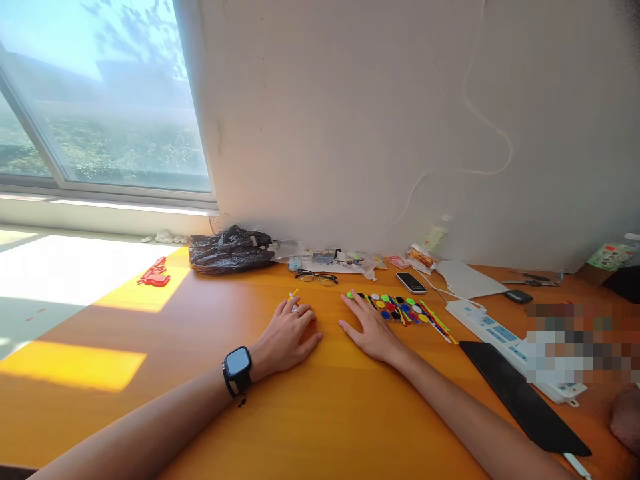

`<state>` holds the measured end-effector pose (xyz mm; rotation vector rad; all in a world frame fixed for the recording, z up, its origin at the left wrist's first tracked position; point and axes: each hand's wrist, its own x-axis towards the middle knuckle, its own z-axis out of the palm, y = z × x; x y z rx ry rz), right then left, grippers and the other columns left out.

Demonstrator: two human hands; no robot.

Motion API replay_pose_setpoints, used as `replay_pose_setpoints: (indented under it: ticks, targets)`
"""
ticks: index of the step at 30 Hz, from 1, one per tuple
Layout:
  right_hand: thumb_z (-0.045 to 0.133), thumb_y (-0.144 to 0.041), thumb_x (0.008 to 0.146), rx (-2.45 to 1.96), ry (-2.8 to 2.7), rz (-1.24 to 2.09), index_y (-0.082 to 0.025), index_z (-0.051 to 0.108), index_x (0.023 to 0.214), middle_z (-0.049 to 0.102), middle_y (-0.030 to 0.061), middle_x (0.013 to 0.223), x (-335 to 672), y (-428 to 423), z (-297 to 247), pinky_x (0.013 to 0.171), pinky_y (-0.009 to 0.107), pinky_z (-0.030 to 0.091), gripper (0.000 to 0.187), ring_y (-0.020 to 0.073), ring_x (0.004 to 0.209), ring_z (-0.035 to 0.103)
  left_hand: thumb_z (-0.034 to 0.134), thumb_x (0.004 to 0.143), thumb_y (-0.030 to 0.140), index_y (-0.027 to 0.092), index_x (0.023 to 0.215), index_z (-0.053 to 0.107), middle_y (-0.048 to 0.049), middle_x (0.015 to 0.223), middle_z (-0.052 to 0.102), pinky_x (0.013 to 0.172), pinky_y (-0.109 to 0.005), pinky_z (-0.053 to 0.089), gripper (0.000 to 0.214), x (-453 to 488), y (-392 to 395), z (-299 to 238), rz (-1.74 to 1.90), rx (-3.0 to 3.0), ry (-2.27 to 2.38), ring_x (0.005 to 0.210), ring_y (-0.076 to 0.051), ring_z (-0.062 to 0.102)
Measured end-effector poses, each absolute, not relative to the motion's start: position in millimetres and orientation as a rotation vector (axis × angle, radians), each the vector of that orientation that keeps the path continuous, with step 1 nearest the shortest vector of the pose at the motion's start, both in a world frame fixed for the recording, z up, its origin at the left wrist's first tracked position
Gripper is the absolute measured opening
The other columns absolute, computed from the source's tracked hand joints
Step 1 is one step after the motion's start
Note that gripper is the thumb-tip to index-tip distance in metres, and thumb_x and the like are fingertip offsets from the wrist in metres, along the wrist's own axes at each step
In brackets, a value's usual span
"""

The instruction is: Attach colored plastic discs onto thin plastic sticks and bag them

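Observation:
My left hand [287,337], with a watch on its wrist, rests on the wooden table, palm down. Its fingers are loosely bent and the thumb is apart. Just beyond those fingertips lies a small yellow and white piece [294,295]; whether the fingers touch it I cannot tell. My right hand [369,328] lies flat with fingers spread. Its fingertips reach the left end of a group of small coloured discs [381,305], close to a green disc [351,295]. Thin coloured sticks [436,319] lie at the right of the discs. Neither hand visibly holds anything.
A red toy gun [156,273] lies at the left. Along the wall are a black plastic bag [230,250], eyeglasses [317,277] and a black handheld device [411,283]. At the right are a white power strip [505,339], a long black pad [523,397] and a bottle [607,259].

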<state>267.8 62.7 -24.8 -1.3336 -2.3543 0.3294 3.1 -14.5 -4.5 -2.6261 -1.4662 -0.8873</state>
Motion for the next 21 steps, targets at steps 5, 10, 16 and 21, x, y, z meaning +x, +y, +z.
replay_pose_setpoints:
  ticks: [5, 10, 16, 21]
  targets:
    - [0.056, -0.052, 0.100, -1.344, -2.351, 0.334, -0.025, 0.042, 0.164, 0.029, 0.0119, 0.173, 266.1, 62.1, -23.4, 0.128, 0.052, 0.029, 0.070, 0.0316, 0.159, 0.031, 0.051, 0.106, 0.039, 0.023, 0.094, 0.057, -0.0092, 0.106, 0.066, 0.110, -0.056, 0.040, 0.021, 3.8, -13.3, -2.9, -0.870, -2.583, -1.536, 0.121, -0.033, 0.056]
    - [0.056, -0.048, 0.100, -1.367, -2.350, 0.319, -0.023, 0.044, 0.162, 0.033, 0.0130, 0.172, 263.8, 61.1, -20.6, 0.128, 0.052, 0.030, 0.068, 0.0315, 0.157, 0.034, 0.047, 0.107, 0.033, 0.023, 0.093, 0.057, -0.0087, 0.103, 0.065, 0.105, -0.052, 0.042, 0.020, 3.4, -13.1, -2.4, -0.854, -2.591, -1.544, 0.117, -0.031, 0.056]
    - [0.058, -0.045, 0.098, -1.303, -2.323, 0.283, -0.021, 0.050, 0.158, 0.040, 0.0139, 0.167, 264.2, 60.7, -19.7, 0.126, 0.050, 0.036, 0.064, 0.0301, 0.153, 0.041, 0.045, 0.107, 0.029, 0.023, 0.091, 0.053, -0.0080, 0.105, 0.066, 0.097, -0.048, 0.046, 0.018, 5.3, -16.4, 2.5, -0.769, -2.577, -1.567, 0.109, -0.029, 0.056]
    - [0.058, -0.041, 0.098, -1.213, -2.320, 0.264, -0.023, 0.053, 0.154, 0.046, 0.0140, 0.158, 265.2, 59.1, -17.0, 0.123, 0.047, 0.040, 0.059, 0.0287, 0.147, 0.048, 0.048, 0.106, 0.029, 0.023, 0.092, 0.053, -0.0075, 0.105, 0.067, 0.094, -0.048, 0.047, 0.016, 5.0, -16.3, 2.9, -0.767, -2.578, -1.566, 0.108, -0.029, 0.057]
